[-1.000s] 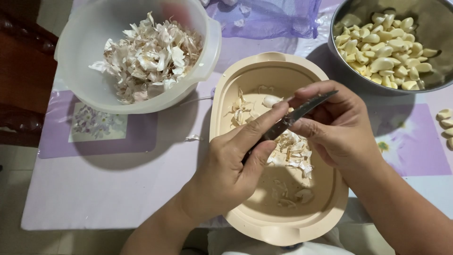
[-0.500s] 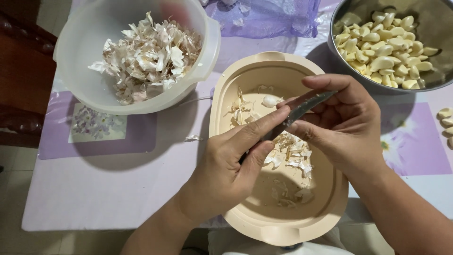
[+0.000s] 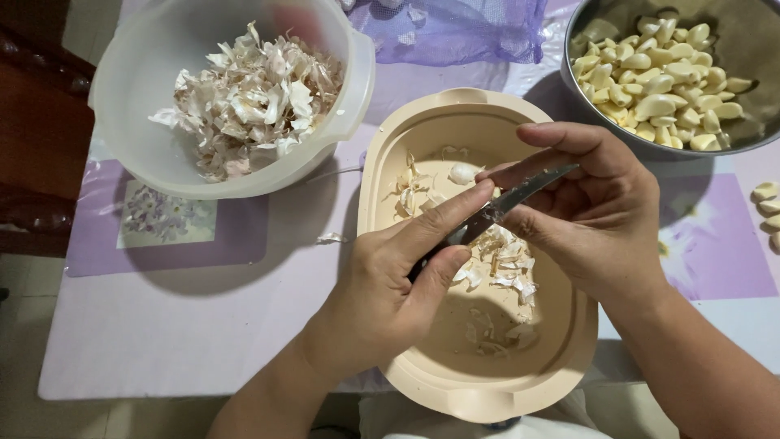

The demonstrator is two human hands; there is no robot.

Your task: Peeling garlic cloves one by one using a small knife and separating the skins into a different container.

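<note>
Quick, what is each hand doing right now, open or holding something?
Left hand: closed around the handle of a small knife.
Right hand: fingers curled against the blade; whatever it may be gripping is hidden, so it cannot be told.

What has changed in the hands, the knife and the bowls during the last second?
Very little changed. The right hand raised its upper fingers slightly above the small dark-handled knife, whose blade stayed pointing right. The left hand kept hold of the knife. The beige oval plastic tray, the white plastic bowl of garlic skins and the metal bowl of peeled garlic cloves stayed in place.
</note>
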